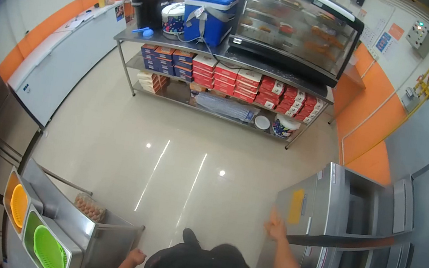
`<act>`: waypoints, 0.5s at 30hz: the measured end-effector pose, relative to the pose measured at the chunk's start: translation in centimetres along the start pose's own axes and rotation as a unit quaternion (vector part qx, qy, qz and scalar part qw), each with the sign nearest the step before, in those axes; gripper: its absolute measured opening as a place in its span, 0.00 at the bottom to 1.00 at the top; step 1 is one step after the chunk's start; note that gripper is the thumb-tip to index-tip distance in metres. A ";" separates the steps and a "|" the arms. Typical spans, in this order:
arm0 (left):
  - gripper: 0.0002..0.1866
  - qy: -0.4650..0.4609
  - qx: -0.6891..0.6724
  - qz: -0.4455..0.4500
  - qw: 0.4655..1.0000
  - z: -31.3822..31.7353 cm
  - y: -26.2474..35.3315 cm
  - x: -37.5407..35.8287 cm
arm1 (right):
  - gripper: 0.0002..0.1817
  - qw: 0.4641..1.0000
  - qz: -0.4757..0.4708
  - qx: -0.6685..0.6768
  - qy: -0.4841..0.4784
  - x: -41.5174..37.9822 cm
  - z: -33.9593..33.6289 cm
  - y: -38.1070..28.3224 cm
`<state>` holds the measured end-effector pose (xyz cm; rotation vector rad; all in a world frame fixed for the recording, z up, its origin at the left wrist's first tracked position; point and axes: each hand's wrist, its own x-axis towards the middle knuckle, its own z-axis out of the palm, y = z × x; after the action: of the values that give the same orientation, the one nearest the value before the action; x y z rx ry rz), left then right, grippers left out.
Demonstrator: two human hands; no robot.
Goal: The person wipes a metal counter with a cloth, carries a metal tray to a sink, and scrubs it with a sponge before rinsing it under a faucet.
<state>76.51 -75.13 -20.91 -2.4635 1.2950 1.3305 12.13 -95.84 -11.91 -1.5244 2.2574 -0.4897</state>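
My left hand (136,257) hangs low beside my body, its fingers curled into a loose fist with nothing showing in it. It is nearest to the corner of a steel table (111,251) on the left. My right hand (275,225) reaches forward with its fingers stretched out, holding nothing and slightly blurred. It overlaps the near side of a stacked steel oven (320,205) in this view, just left of a yellow label (296,206) on that side.
Ahead, a steel table (194,46) carries a glass display case (296,30) and a blue cooler (209,19), with stacked boxes (225,77) beneath. A white chest freezer (71,51) lines the left wall. Egg trays (89,208) and a green basket (49,249) are at lower left. The tiled floor (180,140) lies between.
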 end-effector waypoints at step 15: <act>0.18 -0.114 0.103 0.059 0.986 0.8 4.2 0.4 | 0.15 0.749 0.356 0.323 -0.455 12.0 6.9 2.4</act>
<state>73.14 -77.79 -20.32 -2.0629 1.4560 1.3764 9.40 -106.72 -20.37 -0.3048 1.4309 -0.1689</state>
